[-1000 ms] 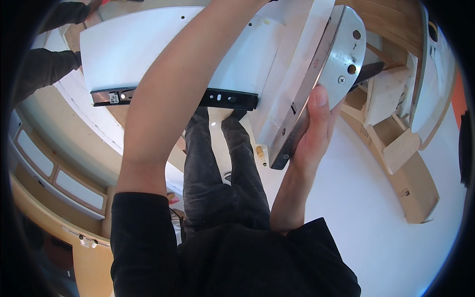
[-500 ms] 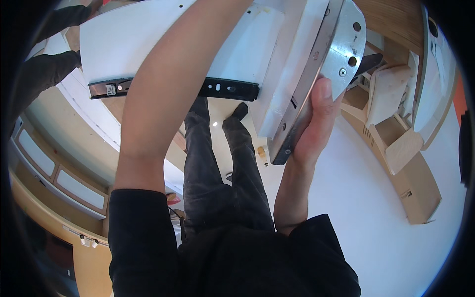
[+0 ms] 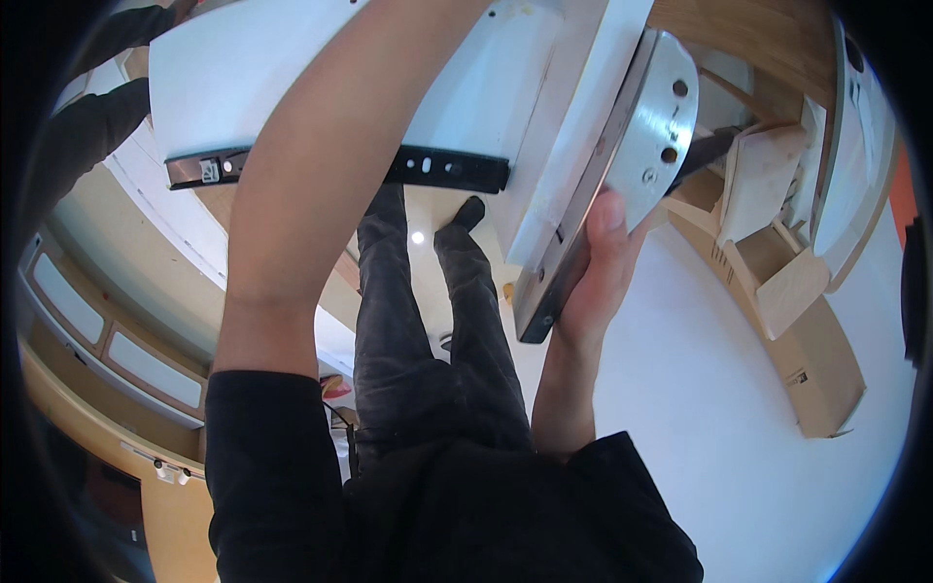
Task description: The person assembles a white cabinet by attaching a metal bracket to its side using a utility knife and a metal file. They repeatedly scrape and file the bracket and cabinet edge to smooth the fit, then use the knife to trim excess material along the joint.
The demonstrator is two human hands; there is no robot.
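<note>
- Hands hold a large white panel (image 3: 321, 78) raised close to the camera, filling the top of the frame from upper left to upper centre.
- Right hand (image 3: 598, 267), centre right of the frame, is curled around the lower edge of a white board (image 3: 583, 126) that stands edge-on beside the panel; the thumb lies flat against a rounded silver metal bracket (image 3: 661, 126) with several round holes.
- Left forearm (image 3: 321, 175) rises from the lower left, across the panel's face, and leaves the frame at the top; the left hand itself is out of view, so its grip cannot be told.
- A black metal rail (image 3: 442, 167) with small holes runs along the panel's lower edge, partly hidden behind the forearm.
- Below the panel, at centre frame, the person's legs in dark trousers (image 3: 418, 321) stand on a glossy white floor (image 3: 739, 428).
- Light wooden furniture parts (image 3: 777, 262) lie on the floor at the right of the frame.
- Another person's dark sleeve (image 3: 78, 136) shows at the upper left edge.
</note>
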